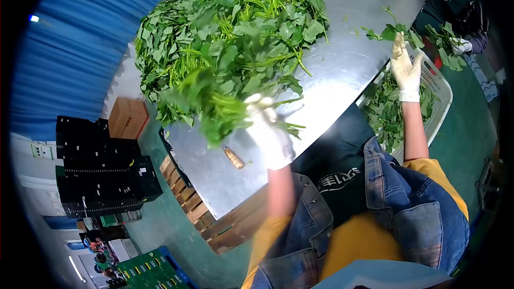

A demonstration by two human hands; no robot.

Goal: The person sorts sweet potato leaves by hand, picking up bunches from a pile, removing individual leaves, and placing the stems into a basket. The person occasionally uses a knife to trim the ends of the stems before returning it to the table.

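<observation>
My left hand [265, 128], in a white glove and blurred by motion, is closed around a bunch of leafy greens [217, 104] over the metal table. The bunch's leaves point left, and its cut stems stick out to the right. Just below it on the table lies a tool with a wooden handle [234, 158]; its other end is hidden under leaves. My gloved right hand [406, 69] is above the edge of a white plastic crate [443, 96], fingers stretched and thumb apart. A leafy sprig [390, 33] is at its fingertips, apparently not gripped. Loose greens [386, 109] lie in the crate.
A large heap of greens [230, 32] covers the far left of the metal table [342, 37]. At right, a co-worker's gloved hand [459, 46] holds greens. Black crates [96, 166], a cardboard box [127, 119] and a wooden pallet [184, 192] stand left of the table.
</observation>
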